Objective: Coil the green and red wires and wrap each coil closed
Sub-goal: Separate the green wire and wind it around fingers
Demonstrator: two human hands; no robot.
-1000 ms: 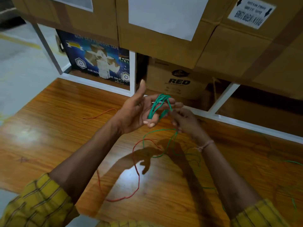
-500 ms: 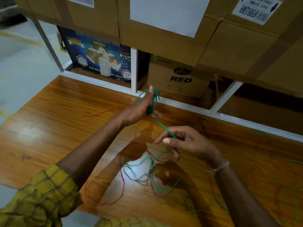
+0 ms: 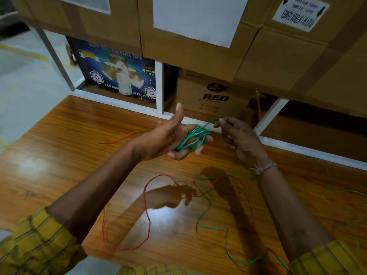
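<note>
My left hand (image 3: 168,137) is raised above the wooden table (image 3: 59,155), palm up and thumb pointing up, with several loops of the green wire (image 3: 195,138) wound around its fingers. My right hand (image 3: 240,139) pinches the same green wire just right of the coil, at fingertip height. The loose rest of the green wire trails down over the table toward the near right edge. The red wire (image 3: 148,213) lies slack on the table below my hands, one end reaching off to the left.
Stacked cardboard boxes (image 3: 198,56) fill a white-framed shelf (image 3: 158,88) behind the table. A blue tape carton (image 3: 117,70) and a box marked RED (image 3: 214,96) sit on the lower shelf. Grey floor (image 3: 23,80) lies to the left.
My right hand rose from low over the table back up to the coil, bringing the green wire with it. My left hand turned palm up again with the loops on its fingers.
</note>
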